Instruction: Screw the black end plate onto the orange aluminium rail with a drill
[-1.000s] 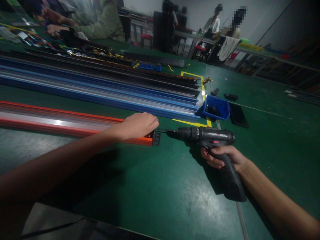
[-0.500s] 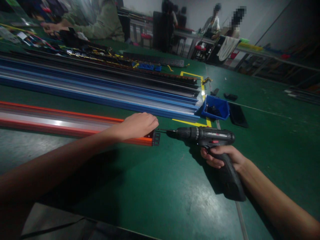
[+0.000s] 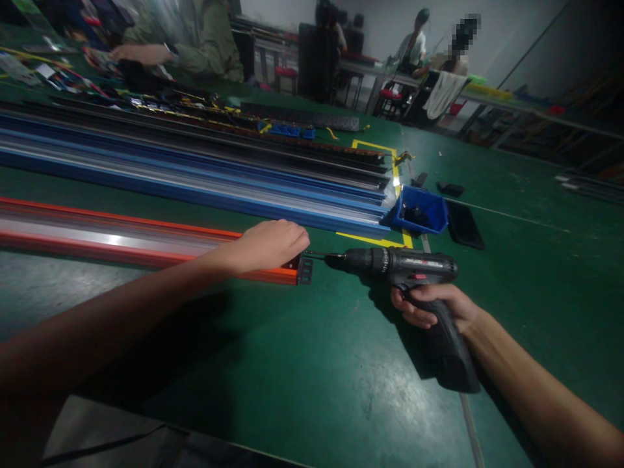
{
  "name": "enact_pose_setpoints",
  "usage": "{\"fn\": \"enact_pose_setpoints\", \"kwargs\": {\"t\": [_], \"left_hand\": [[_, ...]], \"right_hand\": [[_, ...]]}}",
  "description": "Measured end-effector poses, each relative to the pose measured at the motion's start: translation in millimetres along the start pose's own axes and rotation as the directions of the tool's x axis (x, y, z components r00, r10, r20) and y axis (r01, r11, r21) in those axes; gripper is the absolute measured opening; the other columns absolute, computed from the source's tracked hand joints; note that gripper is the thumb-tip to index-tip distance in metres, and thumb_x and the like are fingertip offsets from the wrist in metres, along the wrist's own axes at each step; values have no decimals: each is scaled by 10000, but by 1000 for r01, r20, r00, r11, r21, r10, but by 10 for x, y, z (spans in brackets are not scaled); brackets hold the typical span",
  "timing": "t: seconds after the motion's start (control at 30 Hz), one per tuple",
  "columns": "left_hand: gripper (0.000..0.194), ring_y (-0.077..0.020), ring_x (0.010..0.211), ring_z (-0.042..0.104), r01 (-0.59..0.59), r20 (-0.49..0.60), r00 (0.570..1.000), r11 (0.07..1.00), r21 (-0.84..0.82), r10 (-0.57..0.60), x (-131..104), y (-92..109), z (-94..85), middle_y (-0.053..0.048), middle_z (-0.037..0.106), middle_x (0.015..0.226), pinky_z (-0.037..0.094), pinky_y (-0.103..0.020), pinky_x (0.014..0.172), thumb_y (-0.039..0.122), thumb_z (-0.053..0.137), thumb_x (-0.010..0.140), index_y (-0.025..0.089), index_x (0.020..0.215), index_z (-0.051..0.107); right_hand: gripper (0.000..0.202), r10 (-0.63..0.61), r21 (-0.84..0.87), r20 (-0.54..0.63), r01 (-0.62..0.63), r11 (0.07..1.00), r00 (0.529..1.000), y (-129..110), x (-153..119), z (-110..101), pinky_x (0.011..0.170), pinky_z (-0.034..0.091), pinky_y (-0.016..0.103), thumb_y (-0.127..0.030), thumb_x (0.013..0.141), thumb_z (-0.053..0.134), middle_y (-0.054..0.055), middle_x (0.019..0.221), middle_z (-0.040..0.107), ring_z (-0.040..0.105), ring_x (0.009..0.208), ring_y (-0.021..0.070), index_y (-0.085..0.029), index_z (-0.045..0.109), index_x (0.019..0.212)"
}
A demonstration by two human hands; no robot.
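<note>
Single view, head-worn, looking forward and down over green bench (image 3: 302,364); both forearms enter from lower corners. Near: bench edge at bottom left, power drill (image 3: 419,266) right of center. Far: seated people and wall along top. Horizon tilted, right side lower. No second view to share.

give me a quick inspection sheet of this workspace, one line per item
surface: green tabletop, scuffed, marked with yellow tape
things in hand: orange-edged rail with black end cap; black drill, bit towards the capped end, contact unclear
clutter: blue rails, blue bin with dark parts inside, dark flat object beside it
hands: left hand on the rail near its end, fingertips hidden; right hand grips the drill handle
cables: loose coloured wires, far left
surroundings: person across the table, others at benches behind
</note>
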State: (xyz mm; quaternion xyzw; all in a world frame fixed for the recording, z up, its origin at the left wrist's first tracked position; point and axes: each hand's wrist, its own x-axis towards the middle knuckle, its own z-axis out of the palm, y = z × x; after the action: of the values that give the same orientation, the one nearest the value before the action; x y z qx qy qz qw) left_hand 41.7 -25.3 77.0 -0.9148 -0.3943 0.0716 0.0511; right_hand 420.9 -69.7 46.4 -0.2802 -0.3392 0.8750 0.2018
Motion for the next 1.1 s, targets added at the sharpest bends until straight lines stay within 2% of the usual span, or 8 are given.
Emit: {"fn": "enact_pose_setpoints", "kwargs": {"t": [0.47, 0.7, 1.1], "left_hand": [[342, -251, 897, 686, -16, 4, 1000, 1000, 18, 16, -8, 7, -22, -130, 725, 1041, 461, -340, 695, 195, 349, 1031, 131, 1066, 684], [338, -247, 905, 689, 16, 17, 1000, 1000, -12, -16, -6, 25, -48, -135, 734, 1049, 466, -333, 707, 190, 364, 1023, 140, 1077, 694], [348, -247, 883, 681, -17, -13, 1000, 1000, -3, 17, -1, -7, 9, -136, 727, 1031, 459, -342, 690, 187, 349, 1023, 131, 1062, 690]], "right_hand": [[238, 5, 18, 25, -6, 1000, 1000, 1, 3, -16, 529, 502, 173, -221, 893, 733, 70, 824, 642, 494, 489, 36, -27, 766, 1027], [246, -5, 5, 17, 5, 1000, 1000, -2, 14, -15, 530, 509, 170, -226, 886, 747, 73, 837, 649, 510, 498, 40, -32, 768, 1036], [246, -18, -10, 27, 18, 1000, 999, 4, 13, -17, 526, 499, 170, -230, 903, 726, 77, 837, 647, 505, 504, 42, -25, 756, 1034]]}}
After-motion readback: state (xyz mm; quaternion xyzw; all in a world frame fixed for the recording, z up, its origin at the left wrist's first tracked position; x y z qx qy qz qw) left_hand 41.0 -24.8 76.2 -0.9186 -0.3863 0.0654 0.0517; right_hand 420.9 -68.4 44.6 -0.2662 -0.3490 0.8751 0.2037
